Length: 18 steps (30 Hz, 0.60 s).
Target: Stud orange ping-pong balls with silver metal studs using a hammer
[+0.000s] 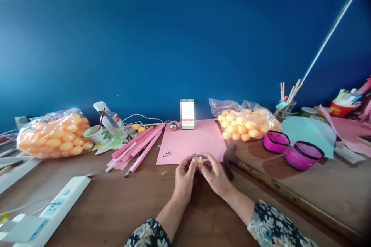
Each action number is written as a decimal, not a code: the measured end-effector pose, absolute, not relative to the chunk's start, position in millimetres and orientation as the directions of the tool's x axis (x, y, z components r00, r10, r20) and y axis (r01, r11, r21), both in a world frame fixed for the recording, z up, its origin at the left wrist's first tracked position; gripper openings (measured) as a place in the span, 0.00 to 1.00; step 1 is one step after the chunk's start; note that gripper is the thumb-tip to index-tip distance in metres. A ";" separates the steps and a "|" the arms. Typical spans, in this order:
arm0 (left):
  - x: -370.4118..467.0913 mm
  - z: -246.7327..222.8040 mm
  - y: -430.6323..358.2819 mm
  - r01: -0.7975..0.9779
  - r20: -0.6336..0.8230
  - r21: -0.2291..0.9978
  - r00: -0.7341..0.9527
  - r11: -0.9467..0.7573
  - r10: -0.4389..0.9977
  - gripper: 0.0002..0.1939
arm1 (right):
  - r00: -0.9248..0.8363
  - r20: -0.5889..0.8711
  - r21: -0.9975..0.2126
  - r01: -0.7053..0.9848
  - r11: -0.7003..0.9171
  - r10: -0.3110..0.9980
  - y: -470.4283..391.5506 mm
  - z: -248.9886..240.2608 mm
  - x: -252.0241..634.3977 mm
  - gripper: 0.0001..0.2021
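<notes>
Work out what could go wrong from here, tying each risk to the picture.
The small silver and yellow piece held in the fingertips of the left hand and right hand might slip. The right hand could knock the hammer beside it. Bumping the pink sheet might scatter its loose shiny bits.

One head-worn view, looking forward and down over both hands (198, 175).

We are seeing a person wearing a dark navy garment in a floral print, pale grey-white blossoms and leaf shapes crowding the fabric. We are noting the matching pattern on the left sleeve (149, 234) and right sleeve (276, 224), both ending partway down the forearms (171, 214), leaving the left hand (184, 179) and right hand (217, 177) bare.
</notes>
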State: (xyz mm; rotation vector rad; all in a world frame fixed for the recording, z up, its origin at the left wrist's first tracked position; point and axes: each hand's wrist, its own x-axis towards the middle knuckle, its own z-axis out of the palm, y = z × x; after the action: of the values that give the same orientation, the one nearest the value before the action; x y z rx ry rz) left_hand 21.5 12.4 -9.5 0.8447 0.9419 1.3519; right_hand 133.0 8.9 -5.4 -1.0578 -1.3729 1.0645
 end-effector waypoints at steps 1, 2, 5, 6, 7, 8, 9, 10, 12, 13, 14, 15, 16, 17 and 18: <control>21.6 -9.1 12.2 -0.399 -0.061 0.916 -0.010 0.052 0.998 0.17 | -0.058 0.213 -0.975 0.045 0.216 0.975 8.8 -5.4 133.1 0.15; 21.7 -8.7 11.9 -0.394 -0.058 0.918 -0.006 0.051 0.998 0.17 | -0.057 0.216 -0.974 0.049 0.219 0.975 8.8 -5.5 133.2 0.16; 21.6 -7.5 11.2 -0.382 -0.053 0.923 -0.003 0.048 0.999 0.16 | -0.039 0.231 -0.970 0.063 0.233 0.972 9.0 -5.9 133.4 0.17; 21.5 -7.3 11.0 -0.380 -0.052 0.924 -0.008 0.045 0.999 0.16 | -0.041 0.237 -0.969 0.067 0.239 0.971 9.2 -6.1 133.5 0.17; 21.5 -7.1 11.0 -0.377 -0.053 0.925 -0.014 0.044 0.998 0.17 | -0.046 0.244 -0.967 0.069 0.246 0.969 9.2 -6.2 133.5 0.17; 21.5 -6.9 11.1 -0.375 -0.055 0.926 -0.022 0.043 0.998 0.17 | -0.056 0.248 -0.965 0.069 0.252 0.967 9.3 -6.3 133.6 0.17; 21.6 -6.9 11.2 -0.374 -0.057 0.927 -0.026 0.043 0.998 0.17 | -0.067 0.249 -0.965 0.067 0.254 0.966 9.3 -6.3 133.6 0.16; 21.7 -6.8 11.3 -0.372 -0.058 0.927 -0.026 0.044 0.998 0.17 | -0.075 0.246 -0.966 0.064 0.251 0.966 9.3 -6.3 133.6 0.16; 22.0 -6.9 11.5 -0.372 -0.059 0.927 -0.016 0.049 0.998 0.17 | -0.076 0.229 -0.971 0.049 0.233 0.970 9.3 -6.2 133.5 0.16; 22.2 -7.1 11.5 -0.378 -0.057 0.925 -0.009 0.049 0.998 0.18 | -0.071 0.216 -0.975 0.036 0.219 0.974 9.3 -6.2 133.4 0.16; 22.4 -7.5 11.5 -0.388 -0.057 0.920 -0.003 0.051 0.998 0.18 | -0.070 0.199 -0.979 0.019 0.201 0.977 9.5 -6.1 133.3 0.16; 22.6 -8.0 11.4 -0.403 -0.057 0.914 0.001 0.053 0.998 0.19 | -0.071 0.182 -0.983 -0.003 0.182 0.981 9.7 -5.9 133.1 0.15; 22.7 -8.6 11.3 -0.420 -0.057 0.906 0.004 0.054 0.998 0.20 | -0.077 0.165 -0.986 -0.027 0.164 0.983 10.0 -5.7 133.0 0.15; 22.7 -9.3 11.3 -0.436 -0.057 0.898 0.007 0.054 0.998 0.20 | -0.085 0.153 -0.988 -0.050 0.149 0.985 10.3 -5.6 132.9 0.15; 22.8 -9.9 11.2 -0.447 -0.056 0.893 0.009 0.054 0.998 0.21 | -0.089 0.146 -0.988 -0.069 0.141 0.985 10.7 -5.4 132.8 0.15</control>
State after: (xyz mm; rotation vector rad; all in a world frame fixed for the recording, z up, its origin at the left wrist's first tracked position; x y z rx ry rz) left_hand 22.8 11.2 -9.9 0.8214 0.8913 1.3554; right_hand 132.8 10.7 -5.4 -1.0110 -1.2960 1.1980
